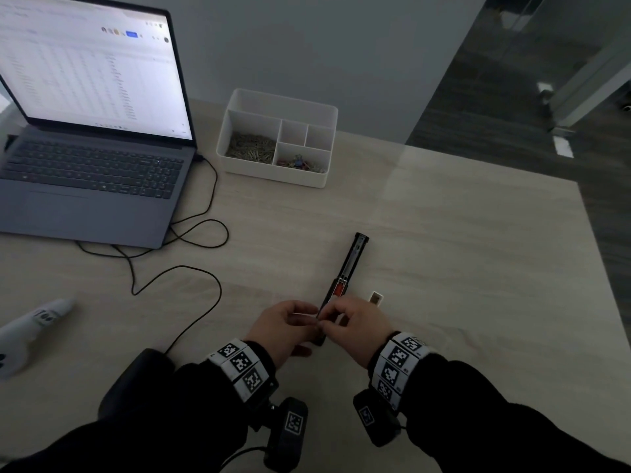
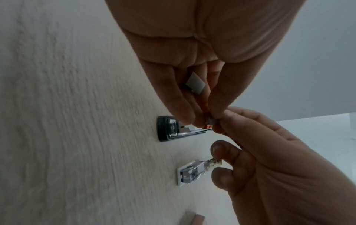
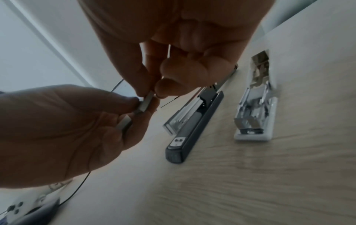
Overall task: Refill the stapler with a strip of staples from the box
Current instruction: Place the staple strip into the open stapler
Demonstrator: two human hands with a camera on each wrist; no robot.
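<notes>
The black stapler [image 1: 345, 275] lies opened flat on the wooden table, its metal magazine [image 3: 189, 109] exposed with an orange pusher part [image 2: 208, 126] showing. Just above its near end, both hands share a silver strip of staples [image 3: 144, 105]. My left hand [image 1: 309, 320] pinches the strip between thumb and fingers, and its far end [image 2: 195, 84] shows inside the palm. My right hand [image 1: 324, 323] pinches the other end with thumb and forefinger. The small open staple box [image 1: 376, 298], holding more strips [image 3: 254, 109], sits right of the stapler.
An open laptop [image 1: 92, 148] stands at the back left, its black cable [image 1: 191, 278] looping across the table toward my left arm. A white organiser tray [image 1: 324, 110] holds paper clips and binder clips. A white device [image 1: 30, 326] lies far left. The table's right edge [image 1: 594, 247] is near.
</notes>
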